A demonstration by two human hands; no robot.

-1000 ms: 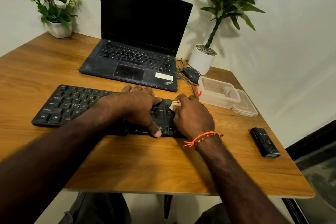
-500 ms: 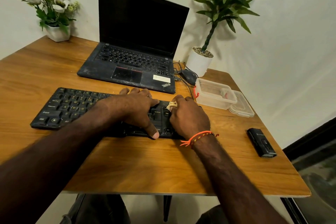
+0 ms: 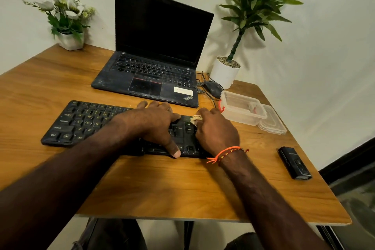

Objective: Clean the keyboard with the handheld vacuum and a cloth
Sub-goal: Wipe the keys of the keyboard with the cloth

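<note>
A black keyboard (image 3: 81,122) lies across the middle of the wooden table (image 3: 162,184). My left hand (image 3: 154,124) rests flat on its right half, fingers spread and thumb at the front edge. My right hand (image 3: 215,130) grips a small beige cloth (image 3: 195,119) and presses it on the keys at the keyboard's right end. A black handheld vacuum (image 3: 294,163) lies on the table to the right, apart from both hands.
An open black laptop (image 3: 150,75) stands behind the keyboard. A mouse with cables (image 3: 212,87), a clear plastic box (image 3: 242,110) and its lid (image 3: 273,122) sit at right. A white flower pot (image 3: 70,40) and a potted plant (image 3: 225,73) stand at the back.
Both hands stay on the keyboard's right half. The right hand with the cloth has shifted only slightly over the keys. The camera has tilted a little.
</note>
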